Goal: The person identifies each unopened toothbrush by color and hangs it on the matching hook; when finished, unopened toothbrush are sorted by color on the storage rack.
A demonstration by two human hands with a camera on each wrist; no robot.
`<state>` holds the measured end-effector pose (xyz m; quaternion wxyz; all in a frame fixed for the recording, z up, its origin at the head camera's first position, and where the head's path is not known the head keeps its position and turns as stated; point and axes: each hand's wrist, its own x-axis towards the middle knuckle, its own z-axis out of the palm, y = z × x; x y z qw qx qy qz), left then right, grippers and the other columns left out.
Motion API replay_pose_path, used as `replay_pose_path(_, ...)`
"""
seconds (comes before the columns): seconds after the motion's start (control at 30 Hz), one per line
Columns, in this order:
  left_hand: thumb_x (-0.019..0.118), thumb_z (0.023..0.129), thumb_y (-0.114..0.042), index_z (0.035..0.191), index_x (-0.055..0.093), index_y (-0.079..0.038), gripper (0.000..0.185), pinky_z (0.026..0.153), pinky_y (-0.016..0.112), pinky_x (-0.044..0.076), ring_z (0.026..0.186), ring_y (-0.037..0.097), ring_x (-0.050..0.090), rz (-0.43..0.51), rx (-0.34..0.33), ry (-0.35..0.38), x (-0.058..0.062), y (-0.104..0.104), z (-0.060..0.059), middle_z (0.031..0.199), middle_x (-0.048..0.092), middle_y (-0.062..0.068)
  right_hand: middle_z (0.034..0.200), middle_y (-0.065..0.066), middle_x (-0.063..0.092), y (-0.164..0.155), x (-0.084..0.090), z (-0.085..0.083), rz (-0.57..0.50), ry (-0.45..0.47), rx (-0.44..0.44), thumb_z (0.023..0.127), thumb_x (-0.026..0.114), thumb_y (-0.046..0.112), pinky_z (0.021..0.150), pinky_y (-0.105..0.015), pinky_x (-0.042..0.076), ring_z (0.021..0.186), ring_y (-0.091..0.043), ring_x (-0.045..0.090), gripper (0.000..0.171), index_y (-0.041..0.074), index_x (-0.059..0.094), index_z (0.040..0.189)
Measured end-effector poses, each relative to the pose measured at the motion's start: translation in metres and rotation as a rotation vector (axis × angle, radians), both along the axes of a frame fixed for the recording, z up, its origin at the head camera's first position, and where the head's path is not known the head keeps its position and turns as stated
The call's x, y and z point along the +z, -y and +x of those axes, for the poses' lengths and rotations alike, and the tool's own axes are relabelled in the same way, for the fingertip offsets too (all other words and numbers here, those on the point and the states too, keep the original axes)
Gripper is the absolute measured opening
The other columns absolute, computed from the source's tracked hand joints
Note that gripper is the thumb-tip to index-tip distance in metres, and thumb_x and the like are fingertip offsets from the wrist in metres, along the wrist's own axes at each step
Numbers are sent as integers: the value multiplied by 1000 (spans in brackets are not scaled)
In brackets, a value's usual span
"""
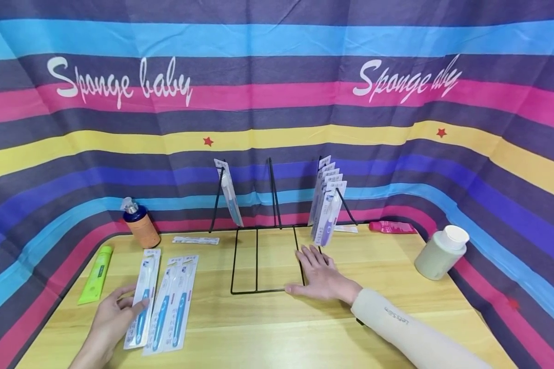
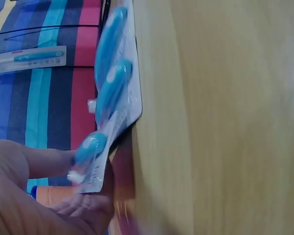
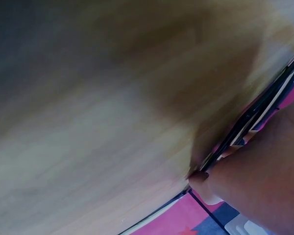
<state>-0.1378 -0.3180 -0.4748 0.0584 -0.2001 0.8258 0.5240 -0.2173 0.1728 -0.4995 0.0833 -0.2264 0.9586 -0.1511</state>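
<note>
My left hand point(image 1: 108, 320) lies on the desk point(image 1: 268, 328) at its near left, fingers loosely curled, with the fingertips on the lower edge of the leftmost toothbrush pack point(image 1: 143, 302). The left wrist view shows that pack's end lifted a little between thumb and fingers point(image 2: 63, 208), so I take this grip as a light pinch on the pack. The pack's long axis runs away from me, towards the backdrop, and two more packs point(image 1: 173, 307) lie just beside it on its right, parallel to it.

My right hand point(image 1: 320, 277) rests flat, fingers spread, on the near right corner of the wire rack point(image 1: 258, 256) base; it holds nothing, only presses down. The rack stands ahead and to the right of the pinched pack, one pack point(image 1: 231, 197) hanging on its left arm and a row of packs point(image 1: 327, 207) on its right arm. The left hand is the nearer one to the lying packs.
</note>
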Motion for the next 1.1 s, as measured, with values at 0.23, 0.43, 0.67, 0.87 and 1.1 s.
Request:
replay_pose_path(0.23,69,107,-5,159,39,8,61,68,26,54,86,5,62,-31,92,-180,11,-14,6,109,69,4,180,-22,12,0,-2,-2,-16,-12,10,97,54,83,125,-70,15,164,-45,10,116,0,22,172)
replay_pose_path(0.43,72,105,-1,144,45,2,48,70,22,58,88,-3,68,64,54,-337,21,-33,14,99,74,-17,180,-22,13,-1,2,0,-8,2,11,98,57,80,124,-70,17,164,-45,10,114,0,23,172)
replay_pose_path(0.67,71,104,4,134,46,-1,38,81,16,57,105,-5,71,260,-65,-542,34,-63,24,115,76,-22,181,-19,11,0,3,0,16,9,4,97,54,83,125,-67,18,165,-43,10,115,3,21,173)
replay_pose_path(0.87,68,104,8,134,48,1,36,93,14,52,118,0,71,325,-161,-681,45,-88,31,128,76,-14,181,-19,12,1,2,-1,17,7,3,97,53,84,125,-67,18,165,-43,11,116,3,21,173)
replay_pose_path(1.1,68,101,14,133,52,4,38,94,18,55,112,7,75,281,-168,-775,51,-112,36,129,77,-7,181,-19,12,2,3,0,21,6,1,97,54,83,125,-67,18,165,-42,9,115,3,22,173)
